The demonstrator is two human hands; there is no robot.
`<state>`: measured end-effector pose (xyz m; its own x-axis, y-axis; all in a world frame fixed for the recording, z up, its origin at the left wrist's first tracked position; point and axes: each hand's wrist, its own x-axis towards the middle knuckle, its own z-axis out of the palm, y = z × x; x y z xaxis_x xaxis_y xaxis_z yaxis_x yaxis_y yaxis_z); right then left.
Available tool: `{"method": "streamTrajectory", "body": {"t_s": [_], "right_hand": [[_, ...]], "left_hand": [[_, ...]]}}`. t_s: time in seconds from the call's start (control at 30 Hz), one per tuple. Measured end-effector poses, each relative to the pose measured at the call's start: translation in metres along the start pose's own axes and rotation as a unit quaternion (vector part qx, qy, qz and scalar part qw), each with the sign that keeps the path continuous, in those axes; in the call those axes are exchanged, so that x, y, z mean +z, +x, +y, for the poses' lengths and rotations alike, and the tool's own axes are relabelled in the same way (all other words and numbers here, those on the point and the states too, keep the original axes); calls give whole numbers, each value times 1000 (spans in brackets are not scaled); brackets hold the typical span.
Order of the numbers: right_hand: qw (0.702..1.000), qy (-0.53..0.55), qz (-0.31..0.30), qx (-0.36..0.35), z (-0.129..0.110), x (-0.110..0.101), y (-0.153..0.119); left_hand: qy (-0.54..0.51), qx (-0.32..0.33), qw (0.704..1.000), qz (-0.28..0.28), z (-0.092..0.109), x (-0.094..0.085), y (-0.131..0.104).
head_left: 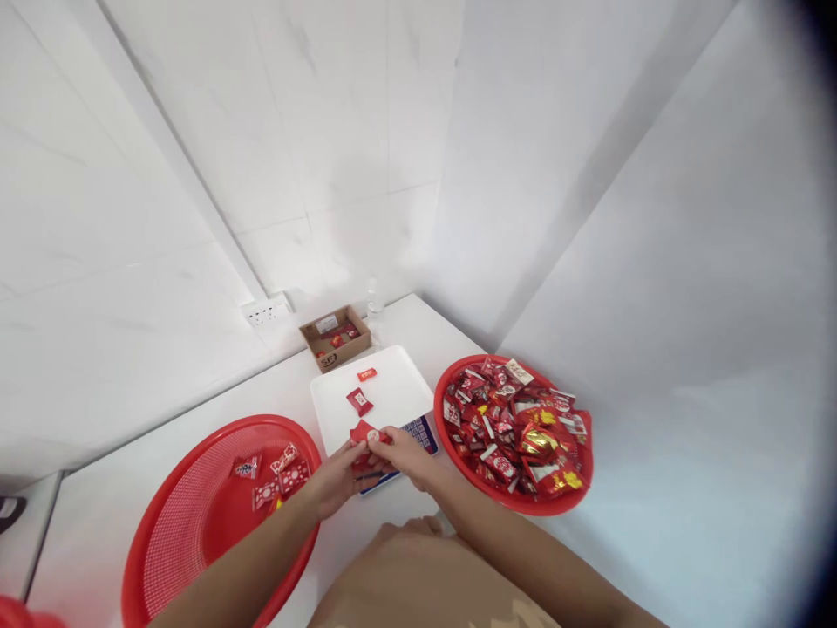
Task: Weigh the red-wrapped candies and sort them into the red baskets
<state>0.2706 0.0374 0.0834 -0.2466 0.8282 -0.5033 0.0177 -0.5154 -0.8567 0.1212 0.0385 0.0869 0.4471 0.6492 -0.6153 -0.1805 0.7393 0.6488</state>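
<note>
I watched the left hand (337, 480) and right hand (406, 455) grasp a red packet (362, 430), jutting from their far side (long axis unclear), above the white tray (400, 388).

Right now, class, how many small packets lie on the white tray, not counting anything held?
2: the far packet, toward the back of the white tray, and the near packet, closer to the left hand and right hand, which could hide more.

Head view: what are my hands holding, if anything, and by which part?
A red packet, held by its nearer part between the left hand and right hand; they partly cover it, hiding the exact grip.
</note>
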Motion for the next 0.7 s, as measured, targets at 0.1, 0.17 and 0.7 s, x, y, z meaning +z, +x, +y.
{"method": "streamTrajectory", "body": {"t_s": [0.1,0.17,0.7], "right_hand": [[999,-35,13,2,5,16,5],[997,-65,45,-8,11,27,9],[974,-188,-5,-128,16,-12,-20]], "left_hand": [[7,-39,999,18,3,-12,-5],[14,-52,998,43,8,-20,-5],[-73,3,988,136,6,30,-3]]}}
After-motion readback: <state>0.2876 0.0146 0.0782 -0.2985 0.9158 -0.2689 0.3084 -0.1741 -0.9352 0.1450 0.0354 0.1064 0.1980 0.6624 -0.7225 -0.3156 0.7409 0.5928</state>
